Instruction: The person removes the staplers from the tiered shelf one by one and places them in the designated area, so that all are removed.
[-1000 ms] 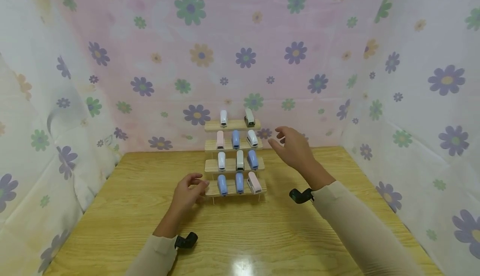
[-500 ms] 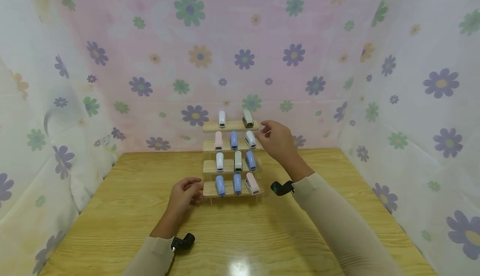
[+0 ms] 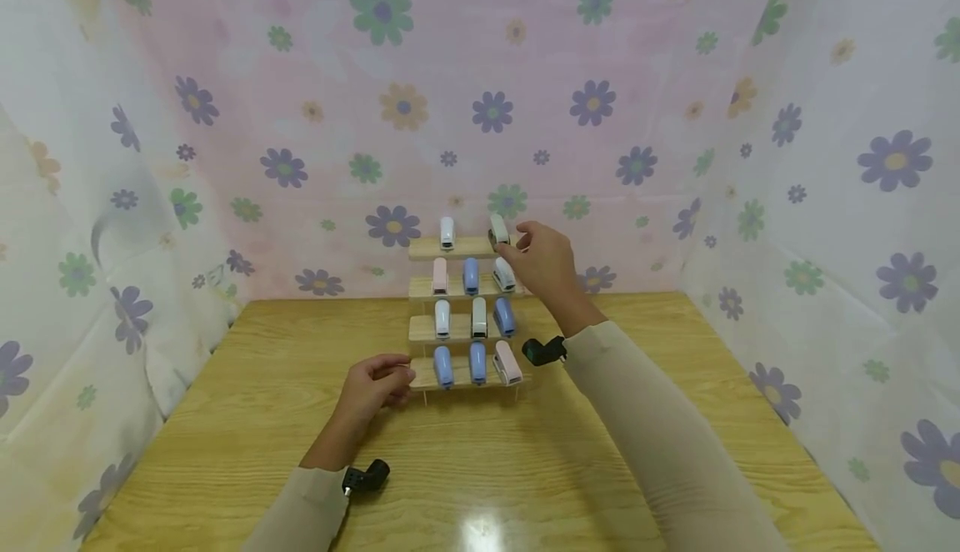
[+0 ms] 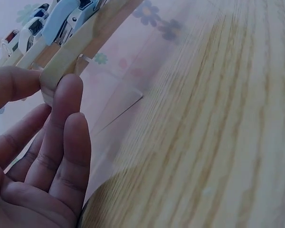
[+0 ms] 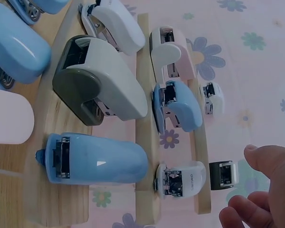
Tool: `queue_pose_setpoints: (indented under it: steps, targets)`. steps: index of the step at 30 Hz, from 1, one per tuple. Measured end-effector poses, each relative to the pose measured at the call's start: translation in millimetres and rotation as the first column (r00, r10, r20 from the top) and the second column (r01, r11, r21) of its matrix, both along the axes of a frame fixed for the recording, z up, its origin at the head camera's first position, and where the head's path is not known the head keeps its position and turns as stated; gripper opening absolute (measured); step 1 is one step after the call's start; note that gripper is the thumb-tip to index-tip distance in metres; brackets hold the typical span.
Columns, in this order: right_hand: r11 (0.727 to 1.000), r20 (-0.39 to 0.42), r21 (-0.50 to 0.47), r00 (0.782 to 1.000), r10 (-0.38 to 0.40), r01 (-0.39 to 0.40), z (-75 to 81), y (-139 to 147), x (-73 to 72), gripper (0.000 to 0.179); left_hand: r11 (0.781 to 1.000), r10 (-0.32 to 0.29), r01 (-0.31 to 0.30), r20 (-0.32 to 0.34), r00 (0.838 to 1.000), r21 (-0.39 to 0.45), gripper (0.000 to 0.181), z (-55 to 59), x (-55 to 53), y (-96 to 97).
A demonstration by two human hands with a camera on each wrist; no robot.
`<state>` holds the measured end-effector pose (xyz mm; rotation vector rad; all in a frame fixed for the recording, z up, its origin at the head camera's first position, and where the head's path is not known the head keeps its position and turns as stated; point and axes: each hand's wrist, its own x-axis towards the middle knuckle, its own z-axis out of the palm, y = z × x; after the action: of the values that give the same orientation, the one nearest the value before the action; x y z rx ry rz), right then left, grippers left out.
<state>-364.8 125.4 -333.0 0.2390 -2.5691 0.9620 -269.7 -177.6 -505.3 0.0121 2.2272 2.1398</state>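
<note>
Small staplers in white, blue, pink and grey-green stand on a four-tier wooden display stand (image 3: pixel 465 328). At the stand's lowest shelf (image 4: pixel 80 45), my left hand (image 3: pixel 372 385) pinches the left end between thumb and fingers, plain in the left wrist view. My right hand (image 3: pixel 546 262) is at the top shelf's right end, beside a grey-green stapler (image 3: pixel 498 229). In the right wrist view the thumb and bent fingers of this hand (image 5: pixel 268 190) are spread just short of that stapler (image 5: pixel 223 175). Below it sits a white stapler (image 5: pixel 183 179), partly overlapped by the hand in the head view.
Another white stapler (image 3: pixel 447 233) stands at the left of the top shelf. On the lowest shelf a pink stapler (image 3: pixel 507 363) sits askew at the right. The stand rests on a wood-grain table (image 3: pixel 480 469), with flowered cloth (image 3: pixel 450 77) hanging behind and at both sides.
My right hand has moved left and up from beside the stand to the grey-green stapler on the top shelf. The left hand has stayed at the lowest shelf's end.
</note>
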Motion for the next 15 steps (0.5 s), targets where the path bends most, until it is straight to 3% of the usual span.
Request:
queue_pose_setpoints:
  steps: [9,15]
  targets:
    - [0.999,0.035,-0.039,0.999,-0.031,0.032,-0.8,-3.8,-5.4,0.062,0.995,-0.095,0.094,0.018,0.995,0.030,0.046,-4.1,-0.4,-7.3]
    - [0.999,0.046,-0.019,0.998,-0.040,0.041,-3.1,-7.2,-12.7,0.062,0.980,-0.190,0.193,-0.051,0.980,0.047,0.050,-4.3,0.6,-14.9]
